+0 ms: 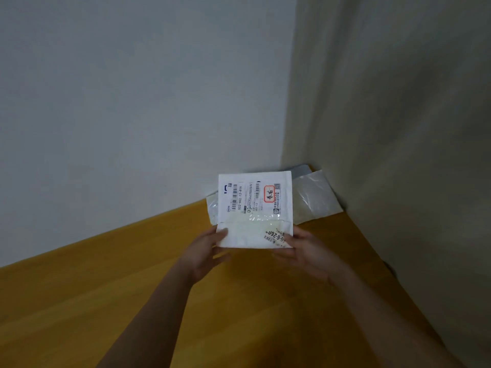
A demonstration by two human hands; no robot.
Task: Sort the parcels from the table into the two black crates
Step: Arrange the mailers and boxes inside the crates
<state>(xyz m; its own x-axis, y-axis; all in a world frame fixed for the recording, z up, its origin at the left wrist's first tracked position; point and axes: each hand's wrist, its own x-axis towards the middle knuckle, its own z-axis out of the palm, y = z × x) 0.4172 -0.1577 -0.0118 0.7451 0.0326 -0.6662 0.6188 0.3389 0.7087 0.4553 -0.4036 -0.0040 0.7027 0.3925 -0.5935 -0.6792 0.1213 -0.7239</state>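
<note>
Head view: both hands up in front holding one white parcel [255,208] above the wooden table [106,288], near the far right corner. Left hand [206,252] grips the parcel's lower left edge, thumb on the front face, fingers curled behind. Right hand [305,252] holds the lower right edge, thumb on the front near a partly visible printed number, fingers behind the parcel and blurred. The two hands are apart, one on each side of the parcel. Parcel is a flat white plastic mailer, held roughly upright and facing the camera, its lower part folded or creased with glossy tape across the middle. Shipping label [251,196] sits on the upper half, turned sideways, with barcodes, the number 502-602-12-815 and a red-bordered box with handwritten characters. Behind the held parcel, more parcels lie on the table pushed into the corner: a clear glossy plastic bag [316,197] on the right against the side wall, a grey flat parcel [301,170] peeking out at the back, and a pale bag [212,208] showing at the left edge behind the held one. How many lie in that pile I cannot tell. Pale back wall [132,102] on the left, beige side wall [398,128] on the right. Both bare forearms reach in from the bottom of the frame
</note>
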